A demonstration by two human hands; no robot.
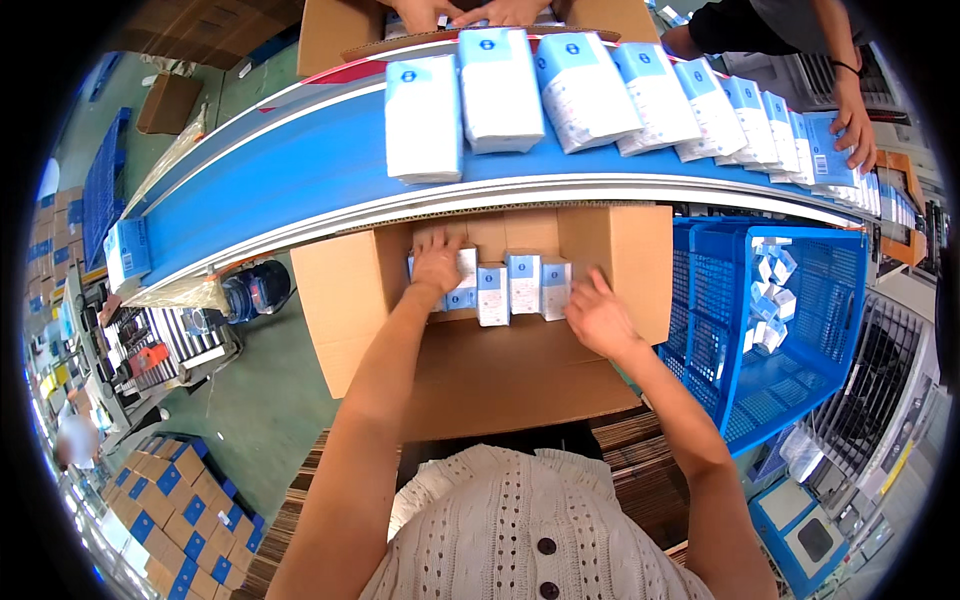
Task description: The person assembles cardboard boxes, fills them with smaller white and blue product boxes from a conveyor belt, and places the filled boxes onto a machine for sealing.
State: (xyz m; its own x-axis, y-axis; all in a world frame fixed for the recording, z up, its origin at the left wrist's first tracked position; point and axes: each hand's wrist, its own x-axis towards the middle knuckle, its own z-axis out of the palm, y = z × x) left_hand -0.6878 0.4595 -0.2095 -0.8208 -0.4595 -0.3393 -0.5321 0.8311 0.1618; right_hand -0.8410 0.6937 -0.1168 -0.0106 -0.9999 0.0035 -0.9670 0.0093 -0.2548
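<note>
An open cardboard box (480, 385) stands in front of me, with a row of white and light-blue paper-wrapped packs (524, 283) upright inside it. My left hand (437, 262) lies over the packs at the left of the row, its fingers stretched forward and partly covering them. At the other end, my right hand (600, 314) is beside the rightmost pack (556, 291), fingers apart and nothing held. Whether its fingertips touch that pack I cannot tell.
Beyond the box runs a blue conveyor belt (270, 175) carrying a line of similar packs (502, 95). A co-worker's hand (853, 135) touches packs at the right; another person's hands (480, 12) are over a far box. A blue crate (790, 400) holding packs stands to my right.
</note>
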